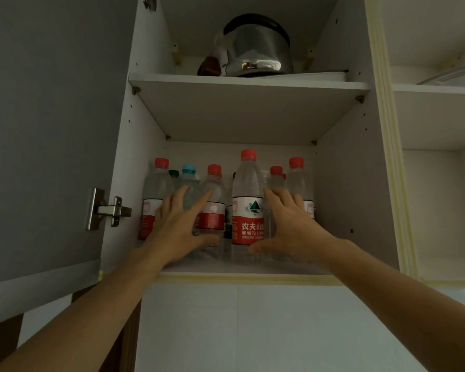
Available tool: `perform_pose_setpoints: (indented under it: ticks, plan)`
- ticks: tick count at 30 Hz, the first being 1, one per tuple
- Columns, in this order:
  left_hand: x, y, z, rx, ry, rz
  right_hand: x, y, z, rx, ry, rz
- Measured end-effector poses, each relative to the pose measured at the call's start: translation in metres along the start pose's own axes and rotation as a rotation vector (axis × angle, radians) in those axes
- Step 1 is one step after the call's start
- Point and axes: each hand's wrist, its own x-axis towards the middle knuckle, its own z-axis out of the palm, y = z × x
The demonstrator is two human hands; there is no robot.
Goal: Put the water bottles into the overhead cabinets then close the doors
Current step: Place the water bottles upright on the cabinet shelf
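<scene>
On the lower shelf (pixel 242 267), both spread hands, left hand (pixel 177 224) and right hand (pixel 293 226), should press the bottles (pixel 247 210) back evenly, upright, clear of the door (pixel 46 130).

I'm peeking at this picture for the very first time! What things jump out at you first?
First come the water bottles with red caps, crowded upright on the lower cabinet shelf, the tallest bottle at the front. Two bare hands reach in: the left hand spreads its fingers against the bottles, and the right hand rests beside the tallest one. Above, a shiny metal kettle sits on the upper shelf.
</scene>
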Motion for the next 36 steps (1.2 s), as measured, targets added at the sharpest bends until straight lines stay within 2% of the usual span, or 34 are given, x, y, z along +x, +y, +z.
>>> perform_pose_setpoints:
  ticks: [6,11,15,18,20,22,24,25,29,36]
  plan:
    - [0.0,0.008,-0.002,-0.055,-0.001,0.013,0.012,-0.015,0.013,-0.12,0.056,-0.045]
    - [-0.001,0.007,-0.001,0.074,-0.043,0.019,0.024,-0.019,0.02,-0.159,0.036,-0.025]
    - [-0.001,0.004,0.002,0.175,-0.028,0.082,0.028,-0.005,0.01,-0.321,0.047,-0.095]
    - [-0.001,0.005,0.0,0.173,0.042,0.138,0.02,0.018,-0.002,-0.443,0.154,-0.063]
    - [-0.001,0.011,-0.003,0.156,0.147,0.201,0.009,0.033,-0.003,-0.331,0.21,0.097]
    - [0.001,0.022,-0.004,0.155,0.241,0.267,0.0,0.042,-0.002,0.001,0.165,0.27]
    - [0.008,0.041,-0.002,0.16,0.272,0.328,-0.008,0.05,0.001,0.299,0.107,0.323]
    - [0.013,0.052,-0.001,0.175,0.284,0.358,-0.009,0.053,0.002,0.36,0.095,0.317]
    - [0.04,0.091,-0.009,0.258,0.314,0.39,-0.013,0.057,0.0,0.416,0.145,0.347]
    - [0.08,0.122,-0.02,0.497,0.061,0.353,-0.031,0.077,-0.007,0.261,0.167,0.493]
